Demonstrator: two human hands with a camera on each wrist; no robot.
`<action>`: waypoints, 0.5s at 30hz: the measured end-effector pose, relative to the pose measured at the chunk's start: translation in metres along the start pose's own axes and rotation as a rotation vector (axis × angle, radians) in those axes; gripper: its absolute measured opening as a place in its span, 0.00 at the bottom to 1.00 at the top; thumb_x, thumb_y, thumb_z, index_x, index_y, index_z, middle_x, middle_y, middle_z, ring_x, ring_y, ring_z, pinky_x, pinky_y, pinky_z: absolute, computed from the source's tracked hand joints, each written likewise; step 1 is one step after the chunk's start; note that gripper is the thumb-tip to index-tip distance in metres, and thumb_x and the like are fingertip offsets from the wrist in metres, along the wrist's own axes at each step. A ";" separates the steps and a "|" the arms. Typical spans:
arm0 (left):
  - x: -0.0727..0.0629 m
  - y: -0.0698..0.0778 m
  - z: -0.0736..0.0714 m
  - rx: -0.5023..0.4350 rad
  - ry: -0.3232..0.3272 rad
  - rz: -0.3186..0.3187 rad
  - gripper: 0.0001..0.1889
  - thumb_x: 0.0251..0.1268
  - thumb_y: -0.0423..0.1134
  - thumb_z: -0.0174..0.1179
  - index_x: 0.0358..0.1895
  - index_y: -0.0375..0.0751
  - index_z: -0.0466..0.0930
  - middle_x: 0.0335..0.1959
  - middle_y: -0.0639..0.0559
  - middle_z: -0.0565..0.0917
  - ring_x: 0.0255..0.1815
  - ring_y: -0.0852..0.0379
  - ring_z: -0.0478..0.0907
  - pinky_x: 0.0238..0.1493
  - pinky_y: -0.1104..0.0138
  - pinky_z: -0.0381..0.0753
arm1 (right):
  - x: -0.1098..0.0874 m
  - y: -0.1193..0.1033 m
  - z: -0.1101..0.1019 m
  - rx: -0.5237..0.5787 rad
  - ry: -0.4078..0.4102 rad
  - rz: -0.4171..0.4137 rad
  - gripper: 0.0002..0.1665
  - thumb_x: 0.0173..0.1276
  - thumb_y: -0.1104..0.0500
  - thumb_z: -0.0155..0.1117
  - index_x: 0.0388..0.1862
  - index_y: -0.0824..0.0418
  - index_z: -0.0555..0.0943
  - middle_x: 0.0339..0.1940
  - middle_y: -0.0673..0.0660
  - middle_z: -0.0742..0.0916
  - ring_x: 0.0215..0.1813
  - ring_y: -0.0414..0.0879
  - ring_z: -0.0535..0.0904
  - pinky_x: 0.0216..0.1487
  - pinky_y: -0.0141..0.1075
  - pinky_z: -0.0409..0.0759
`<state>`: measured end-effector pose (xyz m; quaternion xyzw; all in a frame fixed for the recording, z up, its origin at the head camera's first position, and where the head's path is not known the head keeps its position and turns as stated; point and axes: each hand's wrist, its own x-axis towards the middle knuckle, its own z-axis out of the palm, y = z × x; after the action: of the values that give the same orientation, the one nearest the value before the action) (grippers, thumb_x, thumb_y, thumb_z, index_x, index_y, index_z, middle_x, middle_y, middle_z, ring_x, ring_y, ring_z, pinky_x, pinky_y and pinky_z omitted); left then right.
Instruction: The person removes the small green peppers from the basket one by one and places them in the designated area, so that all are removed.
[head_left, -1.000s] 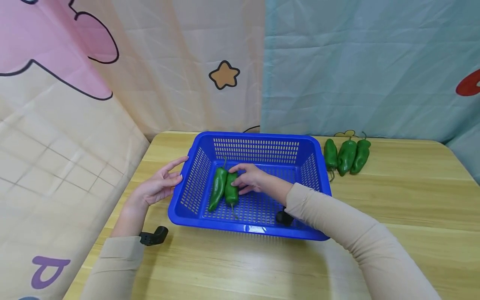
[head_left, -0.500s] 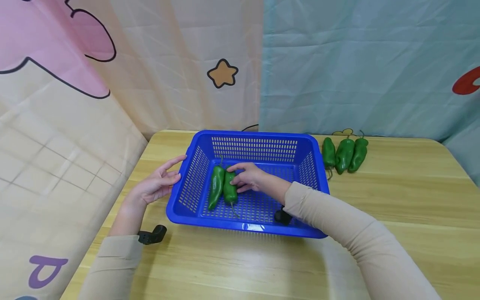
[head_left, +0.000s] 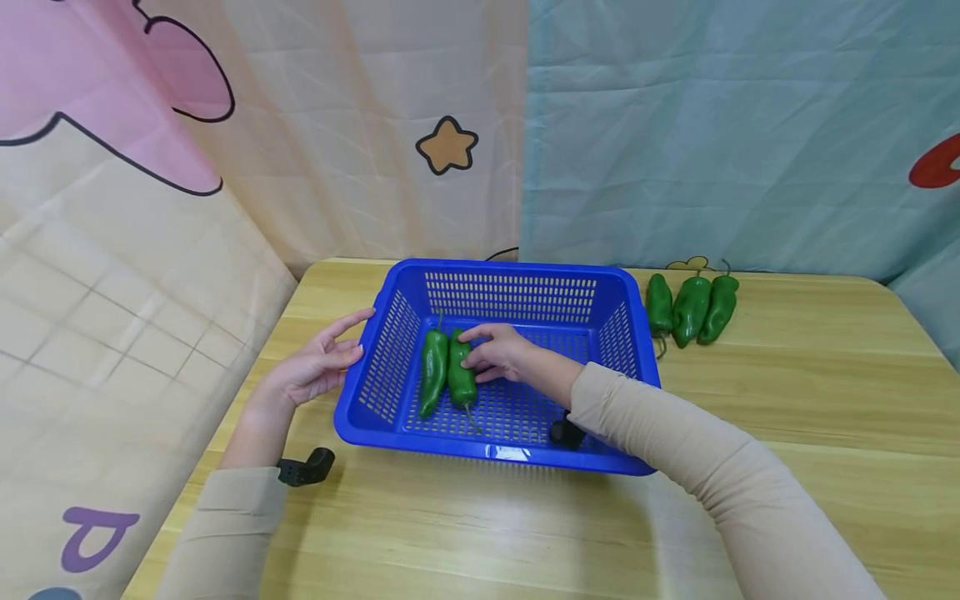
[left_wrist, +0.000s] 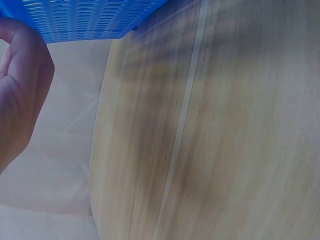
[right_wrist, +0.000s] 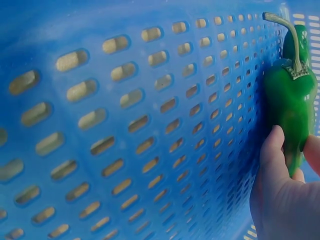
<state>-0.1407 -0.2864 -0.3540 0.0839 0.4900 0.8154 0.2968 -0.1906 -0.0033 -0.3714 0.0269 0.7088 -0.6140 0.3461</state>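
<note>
My right hand (head_left: 498, 352) reaches inside a blue plastic basket (head_left: 480, 454) and pinches a green pepper (head_left: 462, 385) between thumb and fingers. This pepper lies on the basket floor, its stem toward the near side. In the right wrist view, the thumb and fingertips touch the pepper (right_wrist: 290, 102) near the perforated wall. A second green pepper (head_left: 433, 367) lies just left of it, stem pointing away. My left hand (head_left: 315, 367) rests against the basket's left rim, index finger and thumb spread apart. In the left wrist view, the left hand (left_wrist: 22, 90) is only partly visible beside the basket.
Three green peppers (head_left: 692, 308) lie side by side on the wooden table (head_left: 810, 392), right of the basket. Printed curtains (head_left: 337, 142) stand behind the table and along its left. Each wrist wears a black camera mount (head_left: 306, 467).
The left pepper in the basket has turned slightly, its lower tip shifting right. The right hand keeps its hold on the other pepper, almost in place. The left hand stays at the rim.
</note>
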 end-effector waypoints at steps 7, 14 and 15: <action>0.000 0.001 0.003 0.007 0.011 -0.007 0.29 0.71 0.24 0.41 0.70 0.49 0.48 0.45 0.43 0.80 0.43 0.51 0.81 0.43 0.63 0.82 | -0.002 0.000 -0.003 -0.002 -0.002 0.003 0.31 0.56 0.76 0.62 0.59 0.61 0.74 0.47 0.66 0.81 0.36 0.51 0.82 0.39 0.42 0.83; -0.001 0.002 0.005 0.006 0.016 -0.007 0.30 0.71 0.24 0.43 0.70 0.48 0.46 0.45 0.43 0.80 0.43 0.51 0.81 0.44 0.63 0.82 | -0.007 -0.004 -0.006 0.010 -0.010 -0.004 0.31 0.55 0.77 0.62 0.59 0.61 0.74 0.50 0.67 0.80 0.39 0.53 0.82 0.41 0.42 0.83; -0.001 0.002 0.005 0.004 0.016 -0.008 0.30 0.71 0.24 0.43 0.70 0.48 0.46 0.45 0.43 0.80 0.43 0.51 0.81 0.43 0.63 0.82 | -0.007 -0.004 -0.006 0.013 -0.011 -0.005 0.31 0.55 0.77 0.62 0.59 0.61 0.73 0.51 0.67 0.79 0.39 0.53 0.82 0.41 0.42 0.83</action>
<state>-0.1383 -0.2844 -0.3499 0.0759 0.4945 0.8137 0.2961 -0.1899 0.0042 -0.3639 0.0241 0.7030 -0.6196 0.3484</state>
